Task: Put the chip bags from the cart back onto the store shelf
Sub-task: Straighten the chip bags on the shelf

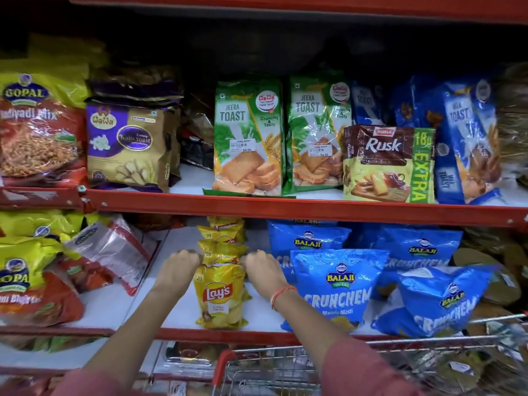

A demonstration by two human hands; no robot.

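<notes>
the red store shelf (285, 208) fills the view, its lower white deck running from nine o'clock to three o'clock. blue balaji bags (337, 284) crowd the deck at four o'clock, gopal packs (25, 281) at eight o'clock. the wire cart (285, 367) with a red corner sits at six o'clock. a row of yellow lay's chip bags (221, 295) stands upright near centre, just below the middle, running back into the shelf. the left hand (183, 267) is curled closed on the front bag's top left corner; the right hand (261, 270), an orange thread at its wrist, is curled closed on the top right corner.
</notes>
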